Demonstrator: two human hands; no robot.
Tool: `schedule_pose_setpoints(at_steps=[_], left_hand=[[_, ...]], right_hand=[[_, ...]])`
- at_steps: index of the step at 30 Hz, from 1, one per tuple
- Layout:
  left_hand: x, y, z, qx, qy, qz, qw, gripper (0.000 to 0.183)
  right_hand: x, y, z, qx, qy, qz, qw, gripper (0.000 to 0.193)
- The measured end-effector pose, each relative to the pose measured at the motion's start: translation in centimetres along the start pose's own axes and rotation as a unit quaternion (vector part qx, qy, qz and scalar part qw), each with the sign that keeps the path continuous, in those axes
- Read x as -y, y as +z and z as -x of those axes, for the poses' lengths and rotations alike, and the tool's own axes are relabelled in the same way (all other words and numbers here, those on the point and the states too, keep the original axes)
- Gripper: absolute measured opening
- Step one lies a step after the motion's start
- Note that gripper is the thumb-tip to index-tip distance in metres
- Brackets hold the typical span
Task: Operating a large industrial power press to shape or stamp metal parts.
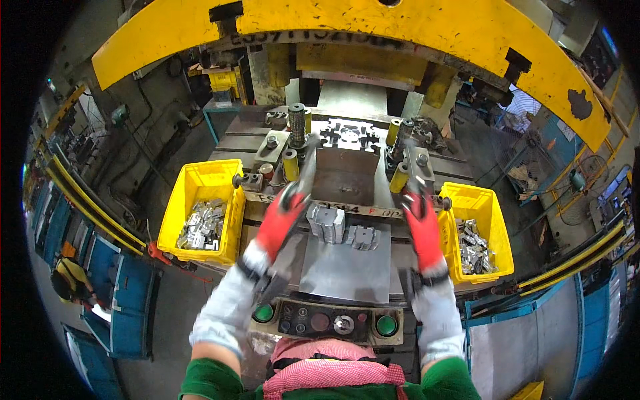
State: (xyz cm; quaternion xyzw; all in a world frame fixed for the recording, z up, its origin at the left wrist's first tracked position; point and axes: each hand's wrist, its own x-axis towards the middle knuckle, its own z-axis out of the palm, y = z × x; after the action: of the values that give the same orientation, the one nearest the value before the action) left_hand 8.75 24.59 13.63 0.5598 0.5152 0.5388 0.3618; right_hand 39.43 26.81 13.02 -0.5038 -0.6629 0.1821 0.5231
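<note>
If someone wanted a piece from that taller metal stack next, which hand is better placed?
Probably the left hand: it is nearer the taller stack, to the left of it, while the right hand is farther off, beyond the shorter stack. Blur hides whether either hand is free.

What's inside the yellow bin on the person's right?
The yellow bin holds a loose heap of small silvery metal pieces. Only the upper ones show; the heap covers those underneath and the bin's floor.

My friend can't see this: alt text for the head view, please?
A person's red-gloved left grip and right grip flank the front of a press's metal block. Stacked metal pieces stand on a grey sheet, between yellow bins of parts.
</note>
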Motion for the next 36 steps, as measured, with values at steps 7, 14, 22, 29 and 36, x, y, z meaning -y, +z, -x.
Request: schedule_pose_setpoints(at_steps=[7,14,22,29,36], left_hand=[[2.0,5.6,-16.6,0.078,-0.166,-0.158,0.970,0.031],[-1.8,0.0,-3.8,-0.047,-0.001,0.102,0.994,0.033],[6.7,-14.3,11.9,-0.265,-0.226,-0.169,0.922,0.022],[7.1,-9.5,14.4,-0.288,-0.147,0.026,0.946,0.028],[11.8,-10.9,19.2,-0.308,-0.108,0.010,0.945,0.032]], right_hand=[[-1.3,10.3,-12.6,0.127,0.123,0.003,0.984,0.038],[1.6,-1.0,-1.2,-0.120,0.104,-0.043,0.986,0.048],[-3.8,-10.0,15.7,-0.161,0.284,0.158,0.932,0.050],[-0.4,0.9,15.7,0.120,0.298,-0.075,0.944,0.054],[0.1,2.4,10.8,0.084,0.322,-0.232,0.914,0.047]])
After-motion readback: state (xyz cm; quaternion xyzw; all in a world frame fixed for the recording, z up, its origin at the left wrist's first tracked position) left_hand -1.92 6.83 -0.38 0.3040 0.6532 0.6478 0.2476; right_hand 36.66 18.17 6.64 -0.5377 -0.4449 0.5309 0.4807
